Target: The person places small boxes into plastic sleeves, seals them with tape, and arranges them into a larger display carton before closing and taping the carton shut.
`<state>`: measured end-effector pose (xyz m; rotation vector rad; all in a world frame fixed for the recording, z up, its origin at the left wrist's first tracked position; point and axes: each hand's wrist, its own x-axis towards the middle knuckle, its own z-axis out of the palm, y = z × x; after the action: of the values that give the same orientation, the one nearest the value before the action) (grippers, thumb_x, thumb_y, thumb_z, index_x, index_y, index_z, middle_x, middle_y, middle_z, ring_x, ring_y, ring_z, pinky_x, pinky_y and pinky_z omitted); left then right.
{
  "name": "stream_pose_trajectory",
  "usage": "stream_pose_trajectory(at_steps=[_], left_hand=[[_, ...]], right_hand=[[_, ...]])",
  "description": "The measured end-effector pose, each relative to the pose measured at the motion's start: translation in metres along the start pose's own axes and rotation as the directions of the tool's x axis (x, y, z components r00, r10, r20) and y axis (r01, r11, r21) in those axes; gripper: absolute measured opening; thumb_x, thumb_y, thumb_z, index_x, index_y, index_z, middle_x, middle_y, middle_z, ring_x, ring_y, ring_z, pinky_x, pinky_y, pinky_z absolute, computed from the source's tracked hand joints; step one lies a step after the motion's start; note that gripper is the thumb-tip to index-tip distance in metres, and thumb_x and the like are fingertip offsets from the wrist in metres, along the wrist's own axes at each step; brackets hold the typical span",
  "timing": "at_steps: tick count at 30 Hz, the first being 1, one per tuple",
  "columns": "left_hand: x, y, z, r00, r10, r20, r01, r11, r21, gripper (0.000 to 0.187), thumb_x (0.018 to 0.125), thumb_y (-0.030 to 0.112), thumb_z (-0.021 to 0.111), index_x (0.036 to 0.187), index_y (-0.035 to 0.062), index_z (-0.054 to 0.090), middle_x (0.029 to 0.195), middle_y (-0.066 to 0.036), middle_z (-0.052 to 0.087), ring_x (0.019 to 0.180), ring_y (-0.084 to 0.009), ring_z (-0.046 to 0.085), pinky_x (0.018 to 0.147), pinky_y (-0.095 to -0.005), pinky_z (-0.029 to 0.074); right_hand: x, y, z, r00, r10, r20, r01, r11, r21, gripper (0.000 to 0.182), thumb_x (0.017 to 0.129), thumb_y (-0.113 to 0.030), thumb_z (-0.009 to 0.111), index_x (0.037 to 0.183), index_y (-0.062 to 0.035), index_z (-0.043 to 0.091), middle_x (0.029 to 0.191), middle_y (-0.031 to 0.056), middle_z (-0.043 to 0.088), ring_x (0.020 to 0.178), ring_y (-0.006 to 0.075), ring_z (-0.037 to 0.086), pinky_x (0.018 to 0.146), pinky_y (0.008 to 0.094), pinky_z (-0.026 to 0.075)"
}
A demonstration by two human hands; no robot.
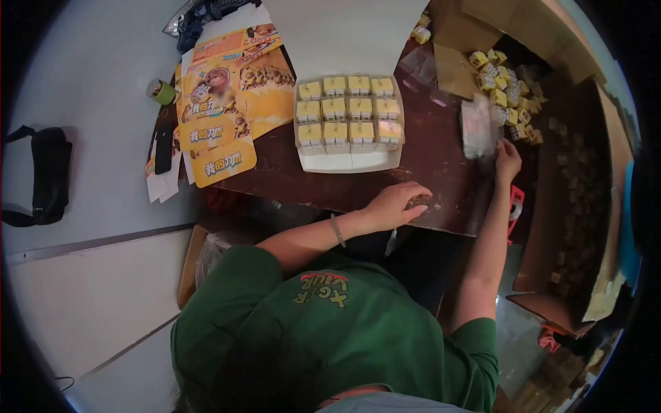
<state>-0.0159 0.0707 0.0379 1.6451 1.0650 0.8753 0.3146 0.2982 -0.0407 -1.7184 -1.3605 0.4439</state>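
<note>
My left hand (398, 204) rests on the near edge of the dark brown table (441, 172), fingers curled down over a small dark spot; I cannot tell if it holds anything. My right hand (508, 160) reaches further out and pinches the lower corner of a blurred stack of clear plastic packs (478, 126). A white tray (351, 162) in the middle of the table carries three rows of small yellow boxes (348, 110). It lies just beyond my left hand.
Loose yellow boxes (506, 86) are heaped in an open cardboard carton (592, 206) at the right. Yellow printed display cards (227, 103), a green tape roll (162, 91) and a black phone (163, 148) lie at the table's left. A black bag (48, 175) sits on the floor.
</note>
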Motion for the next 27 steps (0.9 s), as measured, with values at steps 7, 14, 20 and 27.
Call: stream_pose_trajectory(at_steps=[7, 14, 20, 27], left_hand=[[0.016, -0.005, 0.003, 1.0, -0.025, -0.006, 0.024, 0.984, -0.175, 0.05, 0.092, 0.022, 0.066, 0.135, 0.006, 0.048, 0.125, -0.012, 0.058, 0.113, -0.0228, 0.057, 0.094, -0.0349, 0.047], [0.026, -0.011, 0.003, 0.938, 0.014, 0.346, 0.306, 0.435, -0.847, 0.08, 0.085, -0.003, 0.045, 0.157, 0.011, 0.015, 0.152, -0.011, 0.037, 0.139, -0.0226, 0.039, 0.116, -0.0363, 0.028], [-0.006, 0.003, 0.01, 0.696, 0.065, 0.715, 0.633, 0.414, -0.654, 0.073, 0.08, -0.004, 0.054, 0.149, 0.006, 0.032, 0.138, -0.014, 0.051, 0.133, -0.0233, 0.046, 0.114, -0.0381, 0.033], [-0.03, -0.019, 0.041, 0.645, -0.022, 0.764, 0.755, 0.169, -0.633, 0.068, 0.09, 0.009, 0.061, 0.15, 0.0108, 0.029, 0.113, -0.014, 0.057, 0.108, -0.0261, 0.06, 0.105, -0.0434, 0.044]], right_hand=[[-0.034, -0.063, -0.044, 0.981, -0.182, -0.063, 0.182, 0.983, -0.007, 0.022, 0.096, -0.025, 0.063, 0.095, -0.0025, 0.064, 0.08, 0.002, 0.059, 0.077, 0.0115, 0.053, 0.073, 0.0263, 0.044], [-0.226, -0.144, -0.034, 0.9, -0.257, 0.351, 0.206, 0.963, 0.175, 0.015, 0.091, -0.014, 0.067, 0.1, -0.0024, 0.061, 0.097, 0.0067, 0.059, 0.093, 0.0189, 0.055, 0.085, 0.0322, 0.044], [-0.224, -0.17, -0.085, 0.644, -0.62, 0.448, 0.698, 0.716, -0.012, 0.035, 0.086, -0.012, 0.07, 0.119, -0.0058, 0.062, 0.106, 0.0093, 0.063, 0.102, 0.0275, 0.058, 0.089, 0.0369, 0.043], [-0.235, -0.141, -0.109, 0.644, -0.117, 0.756, -0.206, 0.925, 0.318, 0.006, 0.086, -0.003, 0.069, 0.09, 0.0004, 0.067, 0.089, 0.0046, 0.067, 0.085, 0.012, 0.06, 0.083, 0.0273, 0.047]])
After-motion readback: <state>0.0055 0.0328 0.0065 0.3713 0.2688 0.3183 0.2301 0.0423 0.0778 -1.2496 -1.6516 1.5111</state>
